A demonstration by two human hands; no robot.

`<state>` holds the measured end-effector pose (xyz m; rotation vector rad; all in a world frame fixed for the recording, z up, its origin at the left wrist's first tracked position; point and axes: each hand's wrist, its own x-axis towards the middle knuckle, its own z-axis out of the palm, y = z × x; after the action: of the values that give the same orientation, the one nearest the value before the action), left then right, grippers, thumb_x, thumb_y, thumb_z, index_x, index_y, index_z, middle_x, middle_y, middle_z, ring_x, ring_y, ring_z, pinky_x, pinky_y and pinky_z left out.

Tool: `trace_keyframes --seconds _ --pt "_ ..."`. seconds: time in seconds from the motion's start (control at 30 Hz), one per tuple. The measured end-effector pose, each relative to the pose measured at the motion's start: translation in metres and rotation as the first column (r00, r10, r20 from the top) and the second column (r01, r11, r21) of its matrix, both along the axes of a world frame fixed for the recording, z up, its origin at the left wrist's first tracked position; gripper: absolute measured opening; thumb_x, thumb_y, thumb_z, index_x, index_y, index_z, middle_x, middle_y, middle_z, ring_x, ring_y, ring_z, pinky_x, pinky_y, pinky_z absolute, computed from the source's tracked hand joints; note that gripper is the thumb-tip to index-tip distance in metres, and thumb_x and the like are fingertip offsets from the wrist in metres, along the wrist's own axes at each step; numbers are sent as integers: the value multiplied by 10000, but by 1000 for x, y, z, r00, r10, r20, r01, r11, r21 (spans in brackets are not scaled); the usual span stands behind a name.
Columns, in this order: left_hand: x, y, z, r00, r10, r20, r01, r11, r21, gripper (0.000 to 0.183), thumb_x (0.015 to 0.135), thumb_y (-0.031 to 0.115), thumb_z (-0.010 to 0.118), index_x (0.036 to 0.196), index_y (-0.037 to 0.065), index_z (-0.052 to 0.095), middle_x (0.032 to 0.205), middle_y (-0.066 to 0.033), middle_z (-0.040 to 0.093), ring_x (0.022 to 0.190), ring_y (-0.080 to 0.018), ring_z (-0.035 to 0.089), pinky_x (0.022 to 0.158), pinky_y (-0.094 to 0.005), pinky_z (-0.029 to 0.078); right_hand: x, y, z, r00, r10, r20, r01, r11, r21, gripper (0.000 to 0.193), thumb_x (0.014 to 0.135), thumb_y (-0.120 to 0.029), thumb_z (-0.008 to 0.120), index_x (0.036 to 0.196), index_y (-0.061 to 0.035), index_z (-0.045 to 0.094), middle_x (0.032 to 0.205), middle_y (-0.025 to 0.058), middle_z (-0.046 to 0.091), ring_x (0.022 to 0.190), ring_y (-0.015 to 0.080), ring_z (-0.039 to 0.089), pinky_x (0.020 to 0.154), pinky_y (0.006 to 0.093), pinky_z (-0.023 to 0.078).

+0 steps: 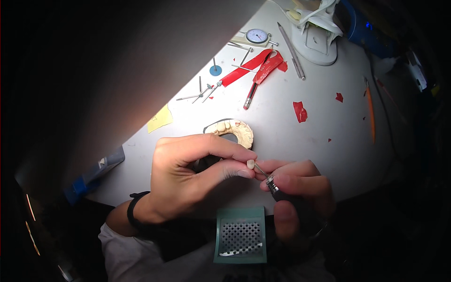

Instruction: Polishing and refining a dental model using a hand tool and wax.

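Between the thumb and forefinger of my left hand [199, 164] is a small off-white dental crown [251, 164]. My right hand [300, 185] is closed round a dark rotary handpiece [286, 195] with a metal collar, and its thin shank points up and left to the crown. Whether the bur touches the crown I cannot make out. Just beyond my left hand lies a cream dental model [242, 133], a horseshoe-shaped arch with teeth, its near side partly hidden by my fingers.
Red articulating paper [256, 66], a pencil [250, 96], several burs [199, 94], a dial gauge [257, 36] and a silver pen [291, 51] lie farther back. A green-framed perforated suction grate [240, 211] sits below my hands. A large dark panel [117, 56] blocks the upper left.
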<state>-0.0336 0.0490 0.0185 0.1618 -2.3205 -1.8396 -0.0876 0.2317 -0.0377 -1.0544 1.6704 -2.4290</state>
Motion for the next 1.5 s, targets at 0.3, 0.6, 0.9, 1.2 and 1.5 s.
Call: trace_keyframes --seconds 0.3,0.6,0.9,1.2,1.5 --pt "-1 -2 0 997 -49 -54 47 998 -46 163 776 -60 803 932 -44 761 844 -152 766 761 -189 743 721 -277 574 0 3 -3 999 43 -1 -43 999 -28 298 825 -23 715 1092 52 605 955 197 672 906 361 743 791 401 631" --pt "-1 -3 -1 996 -55 -66 47 992 -115 173 768 -60 805 934 -38 763 847 -147 767 758 -185 743 716 -278 574 -2 2 3 999 -3 -51 4 1000 27 299 777 11 718 1055 61 619 903 199 680 864 365 749 757 397 635" --pt "-2 0 -1 997 -52 -54 47 996 -80 158 775 -73 790 927 -37 763 849 -152 768 766 -190 746 722 -282 577 -1 2 -1 1000 -15 8 15 1000 -16 274 785 -10 717 1027 74 622 880 208 685 841 358 749 748 399 637" --pt "1 -5 1 998 -50 -42 45 992 -115 157 776 -77 793 922 -43 747 872 -159 768 794 -203 748 760 -298 581 -3 -2 2 999 3 -48 -2 1000 8 272 788 -10 723 1023 73 613 886 203 680 825 350 743 748 402 643" --pt "-1 -5 -7 994 -62 -89 61 998 -15 128 824 -25 804 931 -24 733 869 -113 765 788 -140 726 723 -256 563 2 -5 -2 999 -13 -35 10 997 -76 285 792 10 674 1061 71 599 877 201 658 831 347 737 784 428 650"
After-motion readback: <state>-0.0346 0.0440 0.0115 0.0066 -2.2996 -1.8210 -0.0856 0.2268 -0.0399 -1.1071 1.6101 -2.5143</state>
